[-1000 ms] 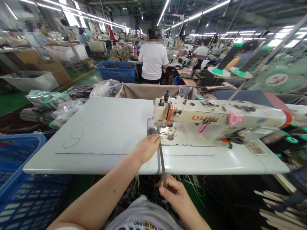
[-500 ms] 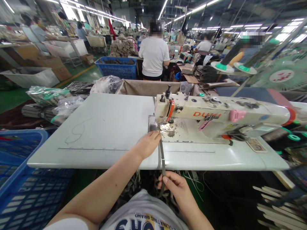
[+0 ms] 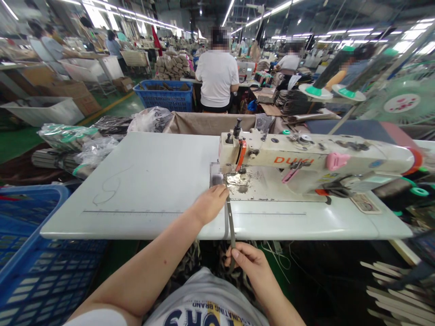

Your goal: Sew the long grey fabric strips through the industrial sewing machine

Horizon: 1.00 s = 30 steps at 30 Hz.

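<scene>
A narrow grey strap (image 3: 230, 222) runs from under the presser foot of a cream sewing machine (image 3: 306, 163) toward me, over the front edge of the white table (image 3: 146, 181). My left hand (image 3: 209, 203) rests on the table with its fingers closed, pressing the strap just in front of the needle plate. Below the table edge my right hand (image 3: 251, 265) pinches the strap's lower part, holding it taut. The strap's free end hangs out of sight beneath that hand.
A blue plastic crate (image 3: 34, 258) stands at my left. Plastic-wrapped bundles (image 3: 71, 145) lie beyond the table's left side. A person in a white shirt (image 3: 217, 77) sits ahead with their back to me. A fan (image 3: 401, 102) and thread cones stand at the right.
My right hand has slid up the strap toward the table edge, shortening the stretch between my hands. The left hand stays by the presser foot. The view shifted slightly.
</scene>
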Motion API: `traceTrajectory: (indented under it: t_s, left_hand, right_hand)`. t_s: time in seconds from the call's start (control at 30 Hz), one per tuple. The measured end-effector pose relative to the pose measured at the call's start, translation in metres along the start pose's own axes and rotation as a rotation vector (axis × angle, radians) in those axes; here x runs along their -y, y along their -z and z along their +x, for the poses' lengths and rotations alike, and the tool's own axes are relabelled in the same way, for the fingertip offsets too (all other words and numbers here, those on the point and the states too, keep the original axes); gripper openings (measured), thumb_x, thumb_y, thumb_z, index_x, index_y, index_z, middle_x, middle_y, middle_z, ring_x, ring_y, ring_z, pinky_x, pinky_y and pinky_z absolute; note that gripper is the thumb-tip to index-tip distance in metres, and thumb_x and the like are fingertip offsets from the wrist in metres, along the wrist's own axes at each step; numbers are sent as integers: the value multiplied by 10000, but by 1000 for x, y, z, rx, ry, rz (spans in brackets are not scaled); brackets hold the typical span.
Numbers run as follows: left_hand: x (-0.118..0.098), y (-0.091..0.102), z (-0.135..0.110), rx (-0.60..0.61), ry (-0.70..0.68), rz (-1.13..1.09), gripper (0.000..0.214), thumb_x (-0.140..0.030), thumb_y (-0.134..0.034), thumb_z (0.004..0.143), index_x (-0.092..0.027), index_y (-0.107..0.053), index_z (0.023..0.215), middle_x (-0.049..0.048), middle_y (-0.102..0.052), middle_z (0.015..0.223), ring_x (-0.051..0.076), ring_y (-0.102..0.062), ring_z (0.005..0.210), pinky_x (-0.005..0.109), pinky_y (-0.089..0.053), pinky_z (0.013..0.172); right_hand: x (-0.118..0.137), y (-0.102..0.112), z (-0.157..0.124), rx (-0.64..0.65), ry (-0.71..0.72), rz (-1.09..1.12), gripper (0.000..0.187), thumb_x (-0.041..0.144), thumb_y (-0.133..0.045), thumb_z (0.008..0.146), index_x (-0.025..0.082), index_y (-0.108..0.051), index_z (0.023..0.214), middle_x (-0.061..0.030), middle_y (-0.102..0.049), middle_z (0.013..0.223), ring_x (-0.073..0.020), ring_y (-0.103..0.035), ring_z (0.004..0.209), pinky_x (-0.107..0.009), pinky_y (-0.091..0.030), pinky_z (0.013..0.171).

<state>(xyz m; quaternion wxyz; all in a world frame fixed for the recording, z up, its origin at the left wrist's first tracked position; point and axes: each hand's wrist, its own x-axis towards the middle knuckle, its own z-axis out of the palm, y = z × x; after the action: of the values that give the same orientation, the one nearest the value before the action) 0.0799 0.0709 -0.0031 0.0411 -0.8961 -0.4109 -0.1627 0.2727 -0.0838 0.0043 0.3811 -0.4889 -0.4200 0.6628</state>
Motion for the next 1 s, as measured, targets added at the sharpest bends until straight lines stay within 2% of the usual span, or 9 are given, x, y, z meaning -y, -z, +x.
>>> traceTrajectory:
  t_s: [0.27,0.53,0.87,1.0]
  left_hand:
    - [0,-1,0,11,-25,43,216,-128,-445,1033,-145,-596,1187,124,-652,1255,256,-604,1289,406,-490,1160]
    - [0,-4,1,-31,21,-24,208,-162,-476,1030,-165,-594,1201,144,-640,1318,259,-591,1322,441,-490,1172]
    - [2,-10,1,-41,8,-15,242,-176,-456,1049,-135,-563,1262,132,-631,1337,255,-578,1343,399,-474,1186]
    - [2,-9,0,-28,3,-15,219,-172,-456,1050,-142,-579,1230,129,-638,1313,252,-583,1333,405,-487,1172]
  right_hand:
    - [-3,3,1,0,17,-32,416,603,-789,853,189,-821,817,-52,-762,720,-191,-623,673,-305,-471,659]
    - [-6,2,3,10,32,-35,458,645,-780,837,193,-810,769,-52,-748,677,-196,-632,642,-307,-486,633]
    - [-6,3,1,51,19,7,416,594,-774,877,189,-801,785,-39,-745,679,-171,-616,642,-280,-439,639]
    - [-3,4,0,76,45,-6,386,559,-759,905,193,-799,789,-39,-742,692,-176,-613,658,-287,-425,654]
